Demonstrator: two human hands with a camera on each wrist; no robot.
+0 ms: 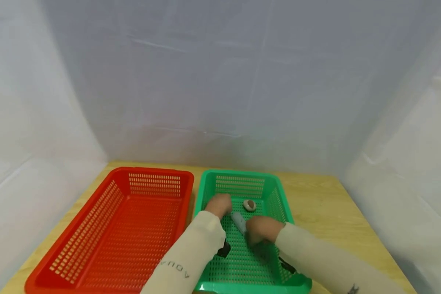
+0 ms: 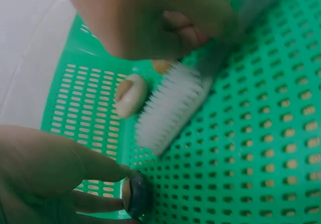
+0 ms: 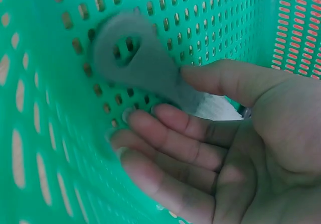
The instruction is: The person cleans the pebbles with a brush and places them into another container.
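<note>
In the head view both hands reach down into a green basket point(image 1: 242, 174). My left hand point(image 2: 45, 179) pinches a dark, rounded thing with a pale edge point(image 2: 140, 194) at its fingertips, close to the basket floor. My right hand point(image 3: 200, 153) has its thumb and index fingertip at the neck of a grey-handled scrub brush point(image 3: 145, 66); the handle's end has a hole. The brush's white bristles point(image 2: 170, 108) face sideways, toward a white shell-like piece with a brown patch point(image 1: 249, 205). A small tan thing point(image 2: 161, 66) is partly hidden behind my right hand.
A red basket point(image 1: 189, 179) stands left of the green one on a wooden table point(image 1: 316, 200). White sheeting point(image 1: 220, 81) closes in the back and both sides. Black wrist devices point(image 1: 224, 249) show below both forearms.
</note>
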